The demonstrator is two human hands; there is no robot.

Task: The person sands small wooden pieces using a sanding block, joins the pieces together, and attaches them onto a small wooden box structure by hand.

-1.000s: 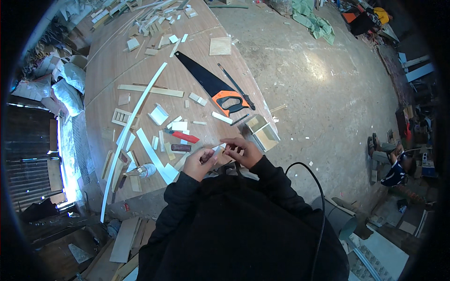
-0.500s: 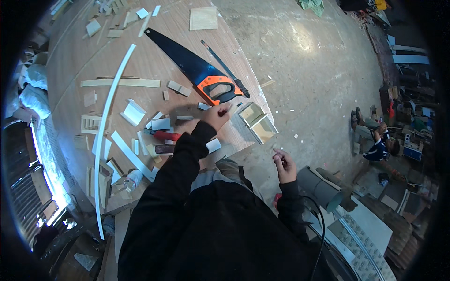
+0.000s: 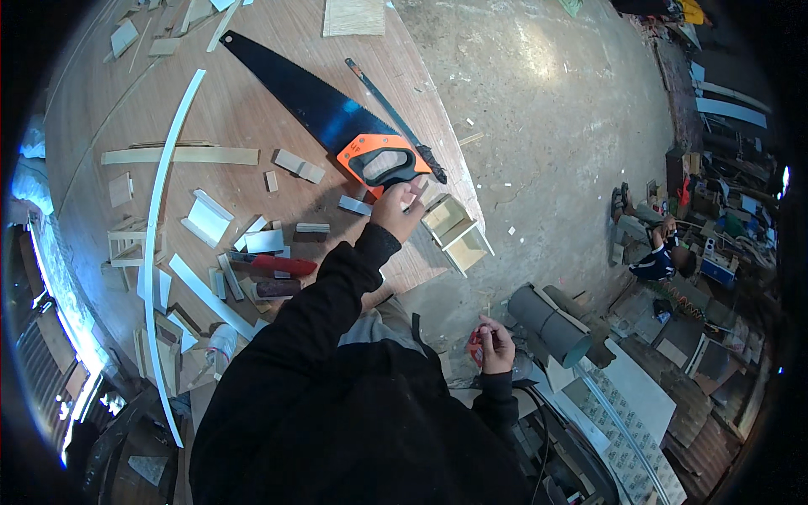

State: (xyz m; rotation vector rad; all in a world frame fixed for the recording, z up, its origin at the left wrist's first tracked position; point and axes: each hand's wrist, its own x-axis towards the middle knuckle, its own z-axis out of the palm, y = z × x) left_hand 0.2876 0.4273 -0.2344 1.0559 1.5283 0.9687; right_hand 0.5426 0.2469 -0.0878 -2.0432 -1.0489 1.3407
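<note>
Cluttered workbench beside a concrete floor, two hands well apart

In the head view, a wooden workbench point(image 3: 236, 109) strewn with offcuts stood beside a bare concrete floor point(image 3: 539, 151), where another person point(image 3: 652, 268) sat far to the right. A saw point(image 3: 328, 118) with an orange and black handle lay across the bench, a narrow blade point(image 3: 387, 108) just beside it. The left hand point(image 3: 398, 212) was at the lower end of the saw's handle, fingers drawn in; whether it gripped anything could not be told. Just right of it stood a small open wooden box point(image 3: 459, 231), split by a divider. The right hand point(image 3: 497, 345) was off the bench, fingers half bent, beside a red object point(image 3: 475, 347); whether it held anything was unclear. A red-handled tool point(image 3: 282, 266) lay left of the left forearm, above a dark brown block point(image 3: 278, 289).
</note>
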